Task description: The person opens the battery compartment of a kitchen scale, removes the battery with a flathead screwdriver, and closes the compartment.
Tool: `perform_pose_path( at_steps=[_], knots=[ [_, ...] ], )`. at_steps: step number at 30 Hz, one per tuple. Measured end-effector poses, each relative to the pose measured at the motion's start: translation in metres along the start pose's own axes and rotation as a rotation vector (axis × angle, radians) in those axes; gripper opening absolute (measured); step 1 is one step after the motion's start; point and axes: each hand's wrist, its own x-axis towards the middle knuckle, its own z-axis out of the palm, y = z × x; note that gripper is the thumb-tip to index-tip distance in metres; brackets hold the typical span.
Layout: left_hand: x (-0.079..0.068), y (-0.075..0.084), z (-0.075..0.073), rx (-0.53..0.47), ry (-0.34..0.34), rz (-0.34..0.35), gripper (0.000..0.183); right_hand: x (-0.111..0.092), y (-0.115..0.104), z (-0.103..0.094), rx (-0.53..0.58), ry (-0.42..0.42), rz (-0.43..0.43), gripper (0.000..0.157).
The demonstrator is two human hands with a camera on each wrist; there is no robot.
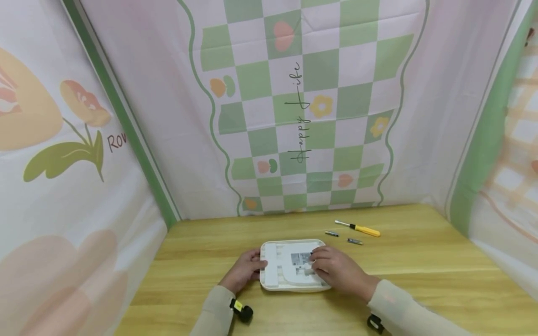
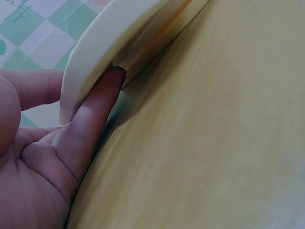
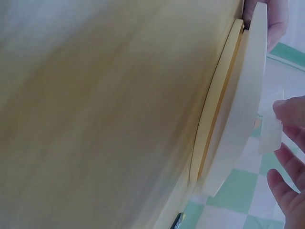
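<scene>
A white rounded-rectangular device (image 1: 290, 274) is on the table with its underside facing up, showing a grey label (image 1: 299, 258) and a small recess. My left hand (image 1: 249, 268) grips its left edge, one finger tucked beneath the rim in the left wrist view. Over the device's right part, my right hand (image 1: 336, 268) pinches a small white plastic cover (image 3: 271, 133) between thumb and fingers, close above the recess. Two small batteries, one (image 1: 332, 234) left of the other (image 1: 355, 241), lie behind the device.
A screwdriver (image 1: 365, 230) with a yellow handle lies at the back right of the wooden table (image 1: 201, 252). Printed cloth (image 1: 286, 116) hangs behind the table and on both sides. A black wrist camera (image 1: 244, 312) is strapped at the left cuff.
</scene>
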Motion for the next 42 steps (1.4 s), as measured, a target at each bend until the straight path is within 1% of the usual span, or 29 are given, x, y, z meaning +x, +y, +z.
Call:
perform_pose_path(
  at_steps=[5,13,21,26,34,42],
  knots=[
    [-0.001,0.001,0.000,0.003,-0.007,0.007,0.050,0.005,-0.005,0.004,0.001,-0.014,0.014,0.017],
    [0.000,0.001,-0.001,-0.001,-0.003,-0.003,0.052,0.010,-0.011,0.011,0.006,-0.013,-0.008,0.014],
    [0.000,0.002,-0.001,-0.001,0.002,-0.012,0.052,0.012,-0.014,0.012,-0.003,-0.085,0.070,0.013],
    [0.001,0.001,0.000,0.003,0.012,-0.007,0.051,0.013,-0.013,0.016,0.003,-0.100,0.093,0.012],
    [0.002,-0.002,-0.001,0.000,0.007,-0.003,0.051,0.016,-0.015,0.018,0.024,-0.121,0.138,0.011],
    [0.001,0.001,-0.001,0.003,0.003,0.000,0.050,0.017,-0.016,0.020,0.040,-0.136,0.166,0.009]
  ],
)
